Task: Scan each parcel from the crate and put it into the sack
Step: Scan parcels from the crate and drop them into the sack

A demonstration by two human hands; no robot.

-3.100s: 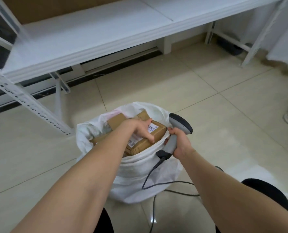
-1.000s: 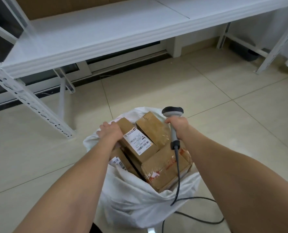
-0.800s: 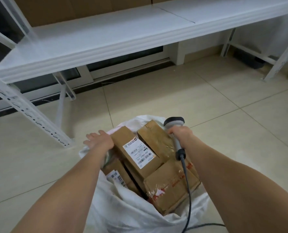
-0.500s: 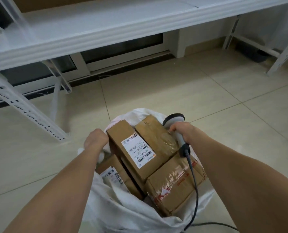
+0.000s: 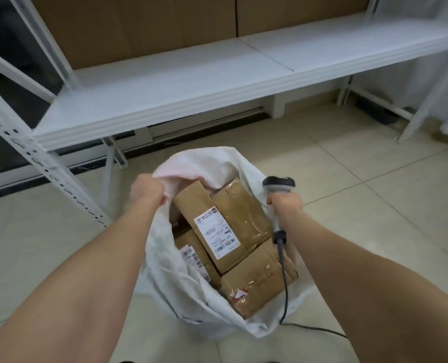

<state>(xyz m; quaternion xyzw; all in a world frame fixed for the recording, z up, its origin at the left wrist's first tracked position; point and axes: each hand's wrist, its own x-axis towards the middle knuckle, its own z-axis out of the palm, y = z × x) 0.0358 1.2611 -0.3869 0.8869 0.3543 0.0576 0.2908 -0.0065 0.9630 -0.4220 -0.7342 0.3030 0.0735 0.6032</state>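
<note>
Sack (image 5: 162,260): on floor (image 5: 374,205), mouth open, parcels (image 5: 212,226) filling it to the rim. Left hand (image 5: 146,189): fingers curled on rim cloth. Right hand (image 5: 284,204): clenched round scanner (image 5: 279,184). Advice: pull rim up evenly so boxes settle; keep cable (image 5: 283,273) outside.

Bare left forearm (image 5: 91,271), bare right forearm (image 5: 353,279), left hand (image 5: 146,191), right hand (image 5: 285,203), sliver of dark clothing (image 5: 128,361) at bottom edge

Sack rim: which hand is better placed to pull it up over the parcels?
Probably left: the left hand grips the sack rim beside the parcels, while the right hand is busy holding the scanner.
</note>
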